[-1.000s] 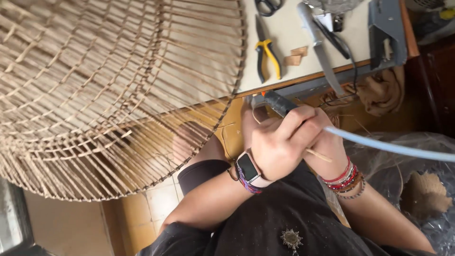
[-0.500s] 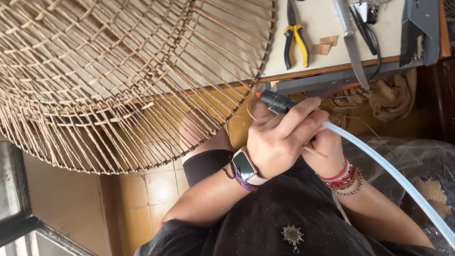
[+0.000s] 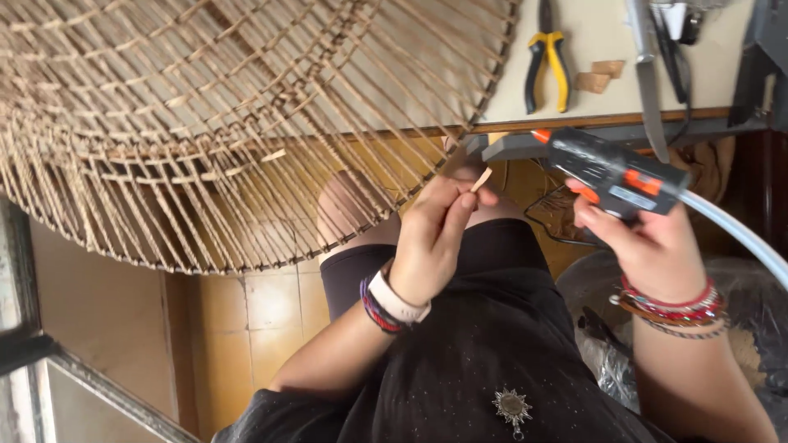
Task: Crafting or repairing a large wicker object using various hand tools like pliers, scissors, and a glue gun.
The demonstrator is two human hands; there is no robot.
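A large round woven rattan frame (image 3: 205, 123) overhangs the table edge above my lap. My left hand (image 3: 439, 234) pinches a small thin wooden piece (image 3: 482, 179) between thumb and fingers, right at the frame's rim. My right hand (image 3: 648, 242) grips a black and orange glue gun (image 3: 611, 171) with its orange tip pointing left toward the wooden piece, a short gap apart. A pale glue stick (image 3: 735, 234) runs out of the gun's back to the right.
On the cream tabletop (image 3: 599, 41) lie yellow-handled pliers (image 3: 546, 61), two small wooden blocks (image 3: 597, 75), a long metal blade (image 3: 647, 74) and dark tools at the right. Below are yellow floor tiles (image 3: 246, 328) and a plastic bag (image 3: 616, 369) by my right arm.
My hands have separated: the right one now holds the glue gun alone, off to the right, while the left has risen to the frame's rim with the wooden piece.
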